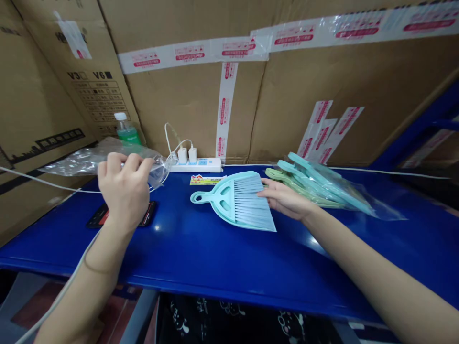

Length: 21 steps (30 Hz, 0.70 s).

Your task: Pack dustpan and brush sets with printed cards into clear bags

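My left hand (125, 184) is closed on a clear plastic bag (86, 157), held above the table's left side over a dark phone (96, 216). A light teal dustpan (221, 210) with a brush nested in it lies at the middle, its looped handle pointing left and its pale bristles (251, 200) to the right. My right hand (283, 197) grips the right edge of the dustpan, fingers over the bristles. Just beyond that hand lie several bagged dustpan and brush sets (319, 184), teal and green.
A white power strip (201, 165) with two plugged chargers stands at the back, with a yellow label strip (206, 180) before it. A bottle of green liquid (128, 133) is at the back left. White cables cross the blue table (201, 267). Taped cardboard (172, 100) walls the back.
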Each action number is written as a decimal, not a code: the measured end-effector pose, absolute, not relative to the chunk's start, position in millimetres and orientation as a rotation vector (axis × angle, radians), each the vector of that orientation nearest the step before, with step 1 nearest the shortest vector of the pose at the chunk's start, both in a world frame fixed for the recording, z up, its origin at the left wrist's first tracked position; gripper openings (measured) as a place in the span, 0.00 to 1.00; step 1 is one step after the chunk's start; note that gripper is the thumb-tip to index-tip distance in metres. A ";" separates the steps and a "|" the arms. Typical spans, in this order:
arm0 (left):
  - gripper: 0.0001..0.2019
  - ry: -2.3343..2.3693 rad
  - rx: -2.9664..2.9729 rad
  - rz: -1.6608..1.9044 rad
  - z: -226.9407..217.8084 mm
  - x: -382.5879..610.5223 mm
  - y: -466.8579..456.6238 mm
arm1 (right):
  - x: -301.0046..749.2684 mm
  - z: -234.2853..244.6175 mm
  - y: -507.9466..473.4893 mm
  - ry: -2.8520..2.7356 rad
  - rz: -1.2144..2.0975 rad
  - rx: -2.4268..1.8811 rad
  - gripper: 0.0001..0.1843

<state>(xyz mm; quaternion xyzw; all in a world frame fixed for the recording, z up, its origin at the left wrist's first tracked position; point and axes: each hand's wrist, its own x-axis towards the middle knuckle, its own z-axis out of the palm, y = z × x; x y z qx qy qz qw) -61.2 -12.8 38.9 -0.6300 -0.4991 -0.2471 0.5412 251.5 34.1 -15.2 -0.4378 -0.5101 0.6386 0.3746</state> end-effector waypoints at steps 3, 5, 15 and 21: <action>0.16 -1.433 -1.630 -0.384 32.0 -62.6 -9.3 | 247.7 -21.1 34.0 -1.324 1.667 -1.122 0.20; 0.16 -1.518 -1.759 -0.293 25.4 -64.2 -5.8 | 245.9 -24.7 33.9 -1.348 1.700 -1.112 0.22; 0.19 -1.552 -2.016 -0.001 12.3 -60.4 4.5 | 250.3 -26.1 36.3 -1.442 1.776 -1.092 0.28; 0.18 -1.551 -2.043 0.026 16.6 -55.1 4.6 | 255.4 -23.1 38.6 -1.480 1.703 -1.128 0.25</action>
